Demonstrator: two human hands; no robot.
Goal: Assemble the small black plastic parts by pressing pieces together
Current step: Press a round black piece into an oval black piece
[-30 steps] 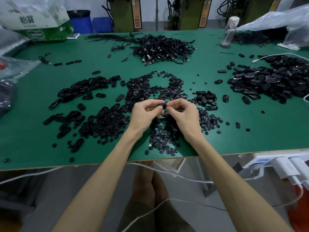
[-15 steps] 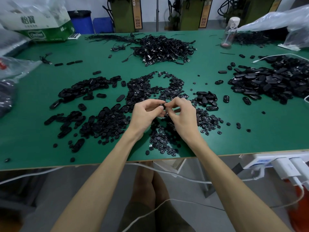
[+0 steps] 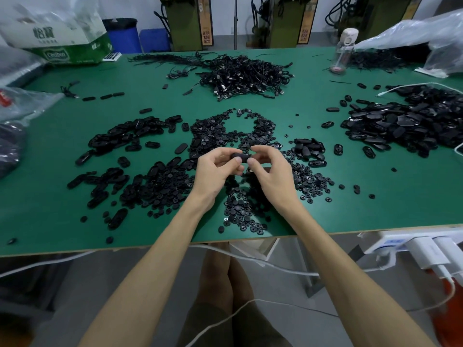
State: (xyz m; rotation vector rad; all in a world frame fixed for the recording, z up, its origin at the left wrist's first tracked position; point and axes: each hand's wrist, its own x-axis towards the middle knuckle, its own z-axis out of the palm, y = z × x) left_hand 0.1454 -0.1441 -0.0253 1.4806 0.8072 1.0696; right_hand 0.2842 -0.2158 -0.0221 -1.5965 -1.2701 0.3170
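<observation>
Between the two hands, above the green table (image 3: 75,221), an oval black housing (image 3: 240,156) is held level. The left hand (image 3: 215,169) grips its left end, fingers curled behind and thumb in front. The right hand (image 3: 270,171) pinches its right end, other fingers loosely curled. Step in hand: pressing pieces together. Whether an insert is already seated cannot be told. The next move calls for a firm, square squeeze. Round inserts (image 3: 240,214) lie beneath the wrists.
</observation>
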